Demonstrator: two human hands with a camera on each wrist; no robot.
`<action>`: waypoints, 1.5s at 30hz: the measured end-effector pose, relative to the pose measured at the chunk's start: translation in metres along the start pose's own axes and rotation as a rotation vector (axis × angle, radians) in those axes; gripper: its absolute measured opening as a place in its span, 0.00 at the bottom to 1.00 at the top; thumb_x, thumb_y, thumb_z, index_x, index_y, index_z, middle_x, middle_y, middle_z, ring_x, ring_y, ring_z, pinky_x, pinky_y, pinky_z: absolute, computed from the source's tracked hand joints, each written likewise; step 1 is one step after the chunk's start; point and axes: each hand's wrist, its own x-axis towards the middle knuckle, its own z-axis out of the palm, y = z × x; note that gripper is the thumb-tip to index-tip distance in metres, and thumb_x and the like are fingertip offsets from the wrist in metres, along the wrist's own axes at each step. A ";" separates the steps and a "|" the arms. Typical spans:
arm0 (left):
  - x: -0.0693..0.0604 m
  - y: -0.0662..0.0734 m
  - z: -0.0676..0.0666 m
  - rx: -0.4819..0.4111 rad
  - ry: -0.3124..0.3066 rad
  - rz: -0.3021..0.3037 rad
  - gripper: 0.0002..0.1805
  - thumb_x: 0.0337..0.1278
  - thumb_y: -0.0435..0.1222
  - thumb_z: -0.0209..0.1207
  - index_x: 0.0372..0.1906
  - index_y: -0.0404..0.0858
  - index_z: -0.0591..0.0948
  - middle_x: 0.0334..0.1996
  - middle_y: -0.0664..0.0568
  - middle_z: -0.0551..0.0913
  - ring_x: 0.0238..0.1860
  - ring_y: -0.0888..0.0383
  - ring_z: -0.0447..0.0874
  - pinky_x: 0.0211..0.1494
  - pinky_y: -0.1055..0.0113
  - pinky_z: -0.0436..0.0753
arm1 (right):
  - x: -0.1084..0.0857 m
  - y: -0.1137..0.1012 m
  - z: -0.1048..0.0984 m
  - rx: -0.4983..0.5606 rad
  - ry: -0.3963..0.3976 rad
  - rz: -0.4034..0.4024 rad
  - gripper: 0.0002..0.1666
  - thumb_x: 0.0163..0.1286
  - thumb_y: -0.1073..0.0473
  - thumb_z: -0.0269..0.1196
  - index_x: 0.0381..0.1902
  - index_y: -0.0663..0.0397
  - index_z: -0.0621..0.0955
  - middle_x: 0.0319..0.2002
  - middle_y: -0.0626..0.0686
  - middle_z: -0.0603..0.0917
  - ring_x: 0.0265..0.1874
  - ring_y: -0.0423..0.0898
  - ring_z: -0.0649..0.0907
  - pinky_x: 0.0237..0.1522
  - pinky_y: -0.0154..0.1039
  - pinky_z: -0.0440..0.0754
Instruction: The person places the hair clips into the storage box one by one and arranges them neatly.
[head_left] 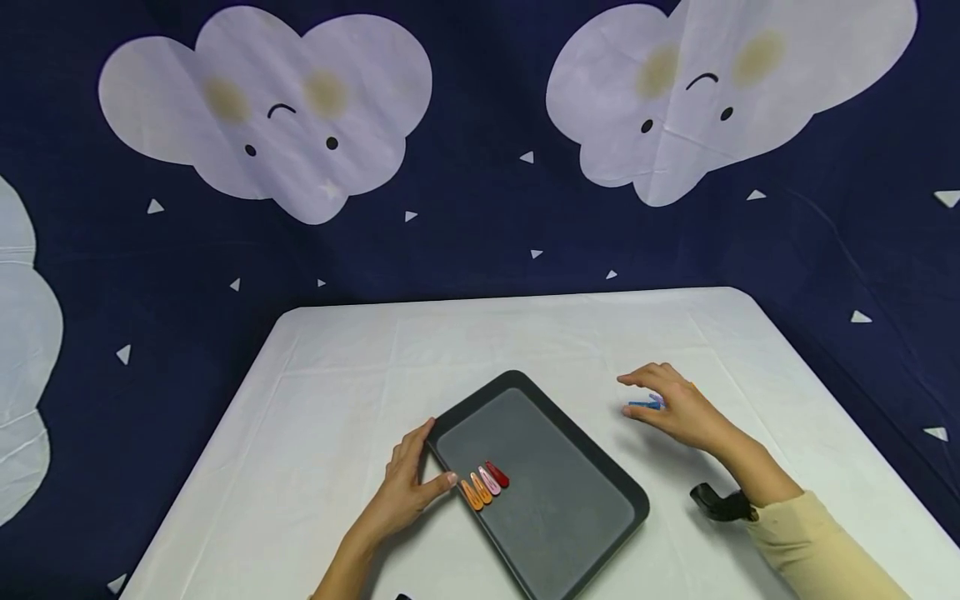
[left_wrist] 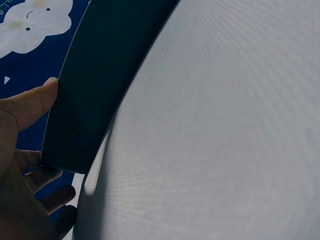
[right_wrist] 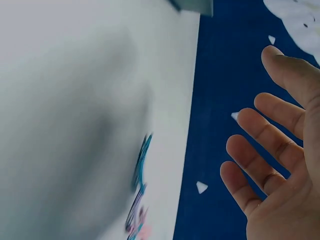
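Navy cloud-print fabric (head_left: 480, 125) hangs behind my white table (head_left: 352, 375). My left fingers (head_left: 412, 440) rest, extended, against the gray tray (head_left: 555, 508); my right fingers (head_left: 649, 380) hover wide near a blue hair clip (head_left: 643, 406).

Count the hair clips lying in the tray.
4, side by side in the tray: nearest the left hand an orange clip, then a second orange clip, a pink clip and, innermost, a red clip.
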 end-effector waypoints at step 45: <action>0.001 -0.002 0.000 0.005 -0.008 -0.002 0.49 0.48 0.45 0.67 0.73 0.41 0.55 0.71 0.45 0.59 0.69 0.46 0.54 0.66 0.36 0.51 | -0.053 0.098 -0.031 -0.043 -0.072 0.344 0.28 0.59 0.55 0.67 0.55 0.64 0.76 0.50 0.67 0.76 0.47 0.61 0.71 0.44 0.57 0.66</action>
